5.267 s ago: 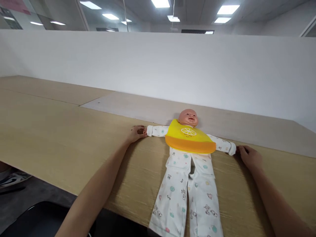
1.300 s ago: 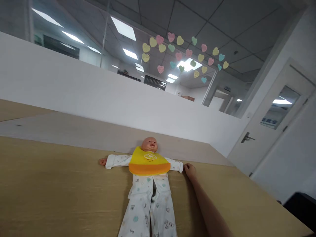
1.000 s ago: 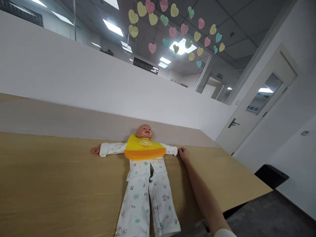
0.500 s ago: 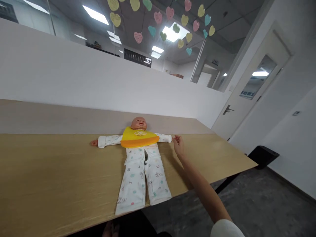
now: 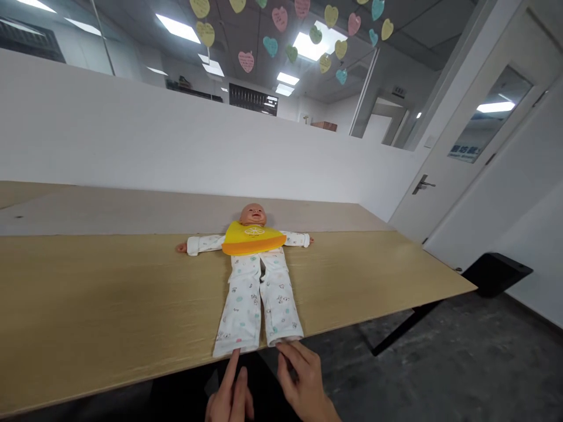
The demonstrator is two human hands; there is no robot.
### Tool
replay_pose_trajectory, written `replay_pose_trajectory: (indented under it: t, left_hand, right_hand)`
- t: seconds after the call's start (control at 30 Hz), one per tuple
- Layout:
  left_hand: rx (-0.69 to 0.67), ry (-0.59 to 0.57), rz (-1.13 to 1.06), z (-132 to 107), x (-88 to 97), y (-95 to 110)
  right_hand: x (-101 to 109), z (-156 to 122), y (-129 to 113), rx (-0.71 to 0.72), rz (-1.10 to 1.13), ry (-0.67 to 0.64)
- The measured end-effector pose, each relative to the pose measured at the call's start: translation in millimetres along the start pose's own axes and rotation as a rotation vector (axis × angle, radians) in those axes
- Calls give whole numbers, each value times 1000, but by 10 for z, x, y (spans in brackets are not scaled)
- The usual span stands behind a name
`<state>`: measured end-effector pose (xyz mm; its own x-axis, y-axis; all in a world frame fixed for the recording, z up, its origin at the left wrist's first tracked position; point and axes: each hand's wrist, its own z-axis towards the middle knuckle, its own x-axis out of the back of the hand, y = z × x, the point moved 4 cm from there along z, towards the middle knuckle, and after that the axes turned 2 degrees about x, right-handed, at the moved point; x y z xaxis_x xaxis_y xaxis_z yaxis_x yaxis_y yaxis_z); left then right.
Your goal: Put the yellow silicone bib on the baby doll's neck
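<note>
A baby doll (image 5: 254, 214) lies on its back with its arms spread. It wears white printed pants (image 5: 246, 302), a matching long-sleeved top (image 5: 206, 244) and a yellow bib (image 5: 255, 233) with an orange lower edge. My left hand (image 5: 231, 394) is at the table's front edge, index finger stretched out to the hem of the pant leg on the left. At the other leg's hem, my right hand (image 5: 305, 380) has its fingertips against the cuff, thumb held apart below. Both hands appear open. The doll's feet are not visible at the pant ends.
The doll lies on a wooden table (image 5: 109, 293), with a grey strip (image 5: 132, 208) along its back. Behind rises a low white wall (image 5: 197, 146) under glass with heart-shaped notes. A black object (image 5: 497, 274) stands past the table's right end, near a door (image 5: 475, 129).
My right hand has left the doll's hand on the right and come down to the pant cuff. My left hand has risen from below the table edge to the other cuff. The view has shifted slightly.
</note>
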<state>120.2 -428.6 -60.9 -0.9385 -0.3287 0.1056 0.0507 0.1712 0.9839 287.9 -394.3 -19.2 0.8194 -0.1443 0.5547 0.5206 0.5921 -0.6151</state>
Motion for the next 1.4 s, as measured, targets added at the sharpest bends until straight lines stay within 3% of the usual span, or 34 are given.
replay_pose_trajectory:
  t: [0.07,0.17,0.3,0.37,0.7,0.83,0.97,1.17,1.27,1.4]
  left_hand:
    - [81,-124,-203,33,-95,76]
    - [151,-178,-440,52,-211,214]
    - [149,-247,-512,30,-351,320]
    - [172,-270,-521,-4,-405,315]
    - [159,-366,-522,-206,-607,543]
    - [122,-353,-476,-269,-541,397]
    - [74,-273,-436,-189,-357,276]
    - [-7,-228,-480,-56,-275,513]
    - [-94,-269,-477,-145,-336,595]
    - [-171,-356,-363,-328,-404,527]
  right_hand:
    - [-88,-12,-1,-62,47,-6]
    - [-191,-53,53,-184,215,73]
    - [-380,-207,170,-451,498,131]
    - [-441,-259,179,-516,601,117]
    - [-295,-8,78,-530,847,-50]
    - [-258,-131,47,-485,821,-150]
    - [-244,-188,6,-429,777,-171]
    - [-347,-122,-19,-503,822,-206]
    - [-330,-127,2,-475,783,-214]
    - [-205,-157,5,-345,688,-220]
